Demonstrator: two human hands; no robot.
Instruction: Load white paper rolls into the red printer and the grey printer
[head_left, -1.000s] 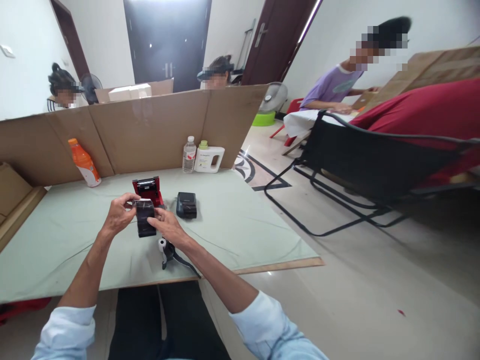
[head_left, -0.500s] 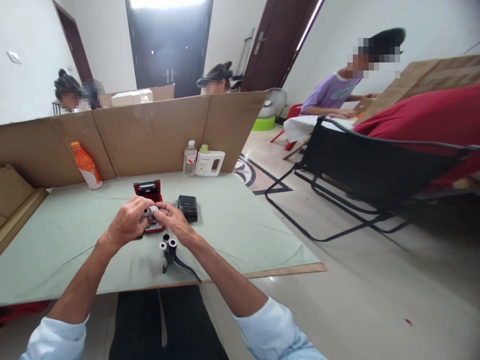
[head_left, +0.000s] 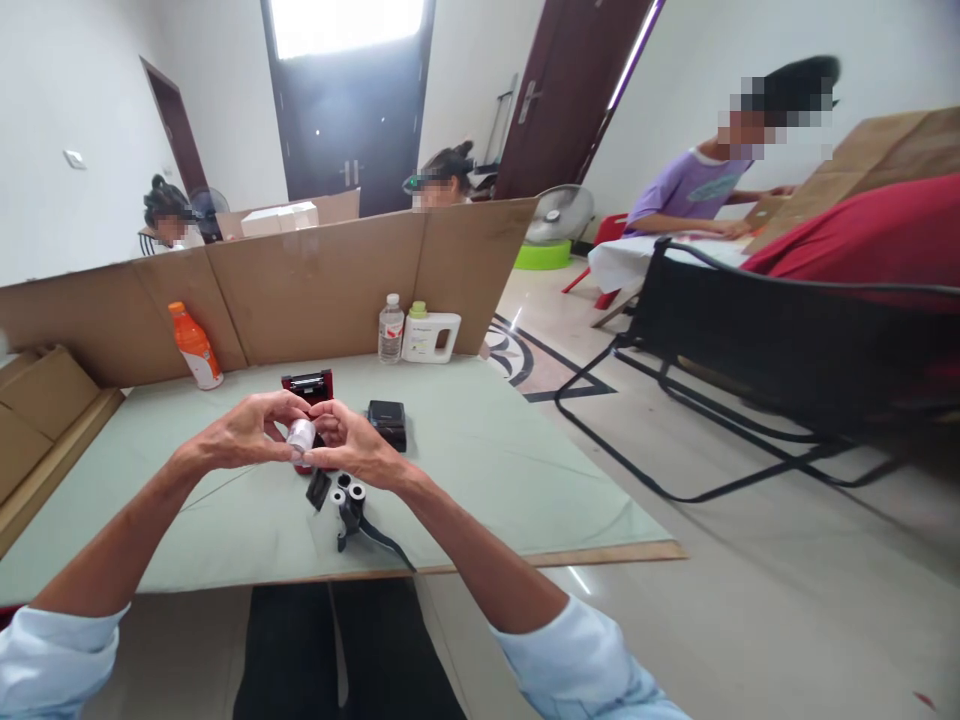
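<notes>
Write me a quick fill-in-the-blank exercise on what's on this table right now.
1. The roll between the left hand and the right hand is coloured ____.
2. In the picture, the black device lies to the ____ of the red device.
3. The cap of the bottle at the table's far left is coloured ____.

Missing words: white; right; orange.

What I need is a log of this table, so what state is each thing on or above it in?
White roll: held between left hand and right hand
Red device: lid raised
Black device: appears shut
Small rolls: unheld, ends showing
Black strap: lying uncoiled
Orange bottle: standing, capped
Clear bottle: standing, capped
White jug: standing, green cap on
</notes>
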